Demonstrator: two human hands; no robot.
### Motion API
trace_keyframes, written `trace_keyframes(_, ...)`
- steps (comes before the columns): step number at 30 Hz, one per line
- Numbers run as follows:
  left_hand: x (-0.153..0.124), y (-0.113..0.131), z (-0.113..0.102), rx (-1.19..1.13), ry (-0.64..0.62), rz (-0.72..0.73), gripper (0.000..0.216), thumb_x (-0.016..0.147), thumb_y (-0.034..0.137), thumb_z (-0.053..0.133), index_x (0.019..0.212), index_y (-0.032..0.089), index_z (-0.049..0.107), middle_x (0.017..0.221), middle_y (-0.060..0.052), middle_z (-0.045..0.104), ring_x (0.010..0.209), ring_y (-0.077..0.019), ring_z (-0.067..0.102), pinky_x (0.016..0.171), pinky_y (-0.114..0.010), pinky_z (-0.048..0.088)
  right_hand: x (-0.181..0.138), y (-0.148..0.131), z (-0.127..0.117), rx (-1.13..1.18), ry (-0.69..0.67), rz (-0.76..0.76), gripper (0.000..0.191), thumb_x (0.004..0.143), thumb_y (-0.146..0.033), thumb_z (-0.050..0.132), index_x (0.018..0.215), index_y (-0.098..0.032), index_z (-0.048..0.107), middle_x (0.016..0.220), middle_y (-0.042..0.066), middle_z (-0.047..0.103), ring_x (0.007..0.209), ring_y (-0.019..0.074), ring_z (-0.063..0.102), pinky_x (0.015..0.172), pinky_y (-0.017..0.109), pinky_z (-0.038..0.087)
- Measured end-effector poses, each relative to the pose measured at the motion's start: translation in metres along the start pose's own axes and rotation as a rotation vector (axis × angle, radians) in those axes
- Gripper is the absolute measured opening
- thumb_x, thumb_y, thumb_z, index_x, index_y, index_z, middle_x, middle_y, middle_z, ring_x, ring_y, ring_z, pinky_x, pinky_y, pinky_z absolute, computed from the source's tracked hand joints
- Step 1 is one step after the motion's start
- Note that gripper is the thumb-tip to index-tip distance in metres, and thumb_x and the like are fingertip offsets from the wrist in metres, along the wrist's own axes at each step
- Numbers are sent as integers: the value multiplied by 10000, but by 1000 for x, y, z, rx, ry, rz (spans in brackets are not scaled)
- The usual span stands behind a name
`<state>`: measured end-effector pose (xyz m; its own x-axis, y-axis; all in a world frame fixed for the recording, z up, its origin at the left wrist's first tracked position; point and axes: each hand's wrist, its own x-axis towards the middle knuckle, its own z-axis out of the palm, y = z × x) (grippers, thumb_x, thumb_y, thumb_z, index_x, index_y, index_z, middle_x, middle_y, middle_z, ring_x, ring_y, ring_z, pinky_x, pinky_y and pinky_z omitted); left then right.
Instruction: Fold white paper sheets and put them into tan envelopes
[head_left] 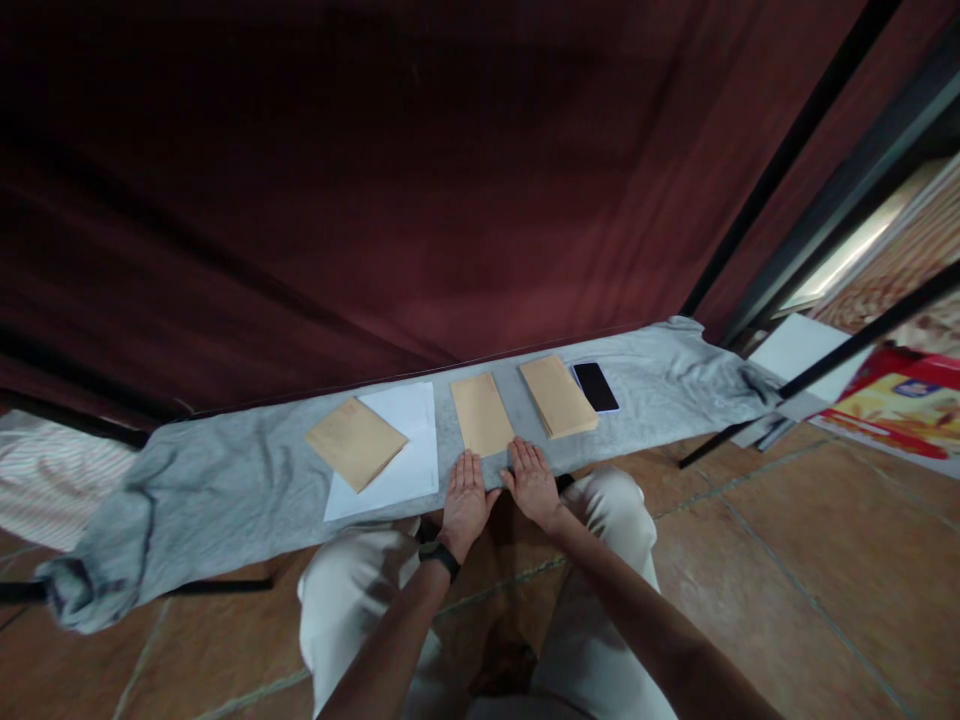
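My left hand lies flat at the near edge of the cloth, fingers stretched out, by the lower left corner of a tan paper envelope. Flat beside it, my right hand is near the envelope's lower right corner. Both hands hold nothing; whether the fingertips touch the envelope is hard to tell. To the right sits a stack of similar envelopes, partly beside a dark-screened phone. On the left, another tan envelope or small pile rests askew on white paper sheets.
A grey cloth covers the long narrow bench. Behind it hangs a dark red curtain. Black metal bars rise at the right, near a red and yellow box. Brown tiles form the floor.
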<state>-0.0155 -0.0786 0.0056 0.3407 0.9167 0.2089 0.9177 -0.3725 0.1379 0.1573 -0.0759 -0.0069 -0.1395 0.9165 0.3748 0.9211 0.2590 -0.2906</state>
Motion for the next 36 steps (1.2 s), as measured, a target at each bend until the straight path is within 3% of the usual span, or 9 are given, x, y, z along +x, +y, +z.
trace_keyframes(10,0,-4,4,56,-39,2,697,915,360,548,1503,13,407,1573,-261,400,1505,-349,321,1198,-512,329,6,0,3,-22,-27,38,524,1052,-352,412,1483,-63,485,1491,202,531,1416,303,461,1190,483,324)
trace_keyframes(17,0,-6,7,45,-96,6,691,905,293,515,1510,-13,382,1585,-265,376,1524,-346,277,1217,-517,289,19,-20,5,73,-106,-116,473,1057,-343,418,1492,-171,493,1548,103,489,1458,241,408,1224,451,276)
trace_keyframes(20,0,-9,6,32,-108,10,691,901,277,517,1516,-3,373,1595,-256,365,1527,-332,275,1222,-503,286,18,-22,8,75,-125,-103,476,1055,-340,436,1499,-173,480,1561,104,473,1463,234,398,1223,452,268)
trace_keyframes(30,0,-11,2,9,-90,10,698,951,420,509,1508,17,388,1586,-249,386,1505,-338,324,1204,-496,317,10,0,1,50,-69,133,493,1029,-283,446,1478,-83,482,1525,180,497,1404,300,444,1171,465,319)
trace_keyframes(33,0,-9,1,11,-79,5,670,956,408,509,1500,32,404,1572,-245,412,1491,-335,353,1192,-498,329,27,-2,-6,131,-86,307,452,968,-201,495,1404,-95,553,1389,198,602,1272,316,540,1098,461,382)
trace_keyframes(36,3,-8,-3,11,-66,-15,603,969,397,498,1466,58,457,1535,-233,469,1452,-336,412,1162,-498,362,51,-3,-8,357,-63,520,356,877,-142,557,1215,-95,659,1181,206,674,1148,316,586,1042,436,415)
